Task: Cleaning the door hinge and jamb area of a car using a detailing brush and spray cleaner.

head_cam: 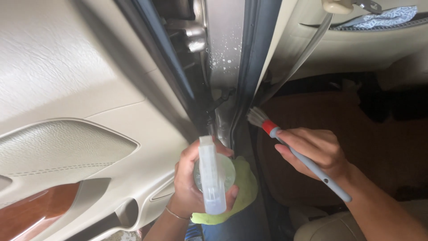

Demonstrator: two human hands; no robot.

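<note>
Low in the middle of the frame, the left hand (196,183) is wrapped shut around a clear spray bottle (213,176), its pale trigger head pointing up the frame; a thin bracelet shows at the wrist. A yellow-green cloth (246,185) is bunched under the same hand, pressed against the bottle. To the right of centre, the right hand (314,151) comes in from the lower right, its fingers pinched closed on the grey handle of a detailing brush (298,154) (red collar, grey bristles). The bristle tip points up and left, just beside the dark rubber seal (249,67) of the door frame.

The painted metal pillar (223,49) at upper centre carries small white flecks of spray. A cream leather-grain door panel (58,89) fills the left side, with a wood-tone insert (31,214) at lower left. A brown floor mat (370,147) lies at right, and a blue-and-white patterned cloth (385,18) sits in a pocket at the upper right.
</note>
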